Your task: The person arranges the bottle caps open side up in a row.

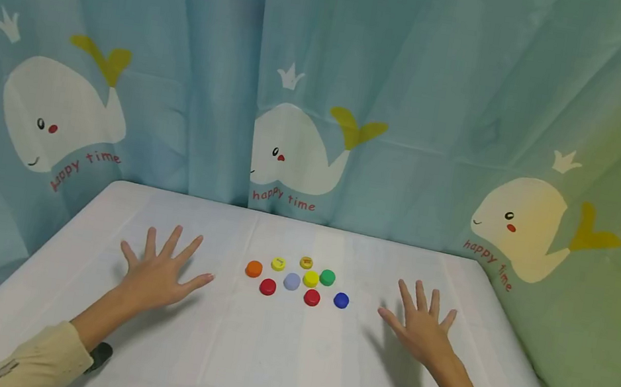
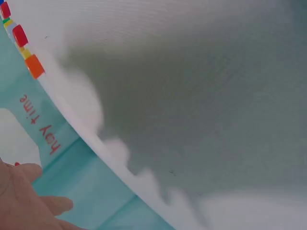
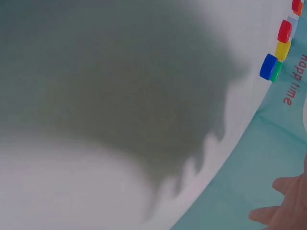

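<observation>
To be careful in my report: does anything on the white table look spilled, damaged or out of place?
Nothing stands out: nine small, round, coloured caps lie loosely grouped on the white table, with no visible spill or damage.

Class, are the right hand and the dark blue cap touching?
Apart: the head view shows white table between the right hand and the dark blue cap.

Blue curtain with white whale prints, red lettering; white-topped table before it.
</observation>
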The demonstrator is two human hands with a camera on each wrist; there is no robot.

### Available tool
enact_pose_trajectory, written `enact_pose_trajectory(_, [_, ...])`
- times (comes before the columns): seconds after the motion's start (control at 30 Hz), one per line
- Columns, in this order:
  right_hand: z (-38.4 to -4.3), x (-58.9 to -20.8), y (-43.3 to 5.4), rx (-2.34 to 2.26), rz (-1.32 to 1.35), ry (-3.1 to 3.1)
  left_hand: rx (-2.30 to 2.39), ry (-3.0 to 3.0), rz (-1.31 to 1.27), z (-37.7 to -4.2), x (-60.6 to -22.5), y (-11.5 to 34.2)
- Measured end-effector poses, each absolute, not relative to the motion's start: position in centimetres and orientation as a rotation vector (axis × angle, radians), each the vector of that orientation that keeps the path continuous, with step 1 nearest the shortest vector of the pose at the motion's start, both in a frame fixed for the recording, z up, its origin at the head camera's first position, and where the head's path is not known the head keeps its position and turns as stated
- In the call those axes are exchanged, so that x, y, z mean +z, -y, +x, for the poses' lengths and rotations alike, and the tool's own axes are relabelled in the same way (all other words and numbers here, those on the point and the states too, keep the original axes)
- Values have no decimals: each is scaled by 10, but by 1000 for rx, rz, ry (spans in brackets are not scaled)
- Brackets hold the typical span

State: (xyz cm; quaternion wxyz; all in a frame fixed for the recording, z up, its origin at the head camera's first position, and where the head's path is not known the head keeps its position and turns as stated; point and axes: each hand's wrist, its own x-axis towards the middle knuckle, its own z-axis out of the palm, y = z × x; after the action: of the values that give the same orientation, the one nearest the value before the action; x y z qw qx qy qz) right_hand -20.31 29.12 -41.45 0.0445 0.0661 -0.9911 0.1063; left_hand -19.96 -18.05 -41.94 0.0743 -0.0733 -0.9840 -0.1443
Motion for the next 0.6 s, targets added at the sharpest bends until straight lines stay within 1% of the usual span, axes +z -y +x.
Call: enact_pose_trajectory(0.6, [-210, -420, -271, 405, 227, 3026, -509, 3004, -193, -210, -412, 173])
